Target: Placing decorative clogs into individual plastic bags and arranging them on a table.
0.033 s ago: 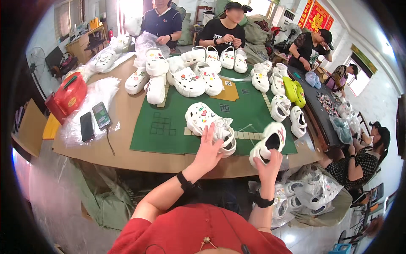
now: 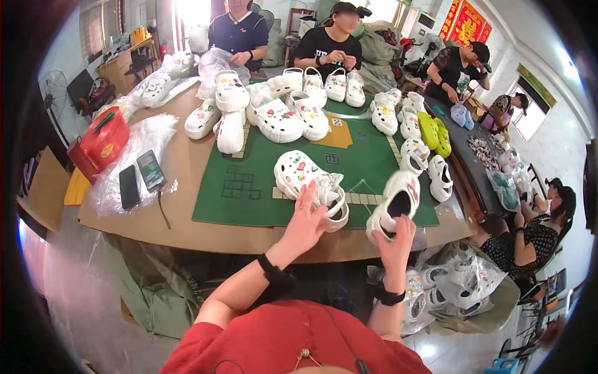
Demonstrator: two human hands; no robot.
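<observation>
A white clog [image 2: 297,171] with colourful charms lies on the green mat, crumpled clear plastic [image 2: 327,186] stuffed into its opening. My left hand [image 2: 306,218] is on its heel end, fingers over the plastic and thumb by the heel strap. To the right, my right hand [image 2: 396,240] grips a second white clog [image 2: 403,185] by its heel, with the toe raised and pointing away from me. Its dark opening faces me, and a reddish charm shows on its top.
More decorated white clogs [image 2: 278,123] stand across the table, with a green pair [image 2: 434,134] at right. Two phones [image 2: 149,169] and a red container [image 2: 107,144] sit left. Bagged clogs [image 2: 461,283] fill a sack below right. Several people work around the tables.
The clog in my right hand has shifted a little to the left, and its toe is tilted slightly higher. My left hand and its clog stay almost in place.
</observation>
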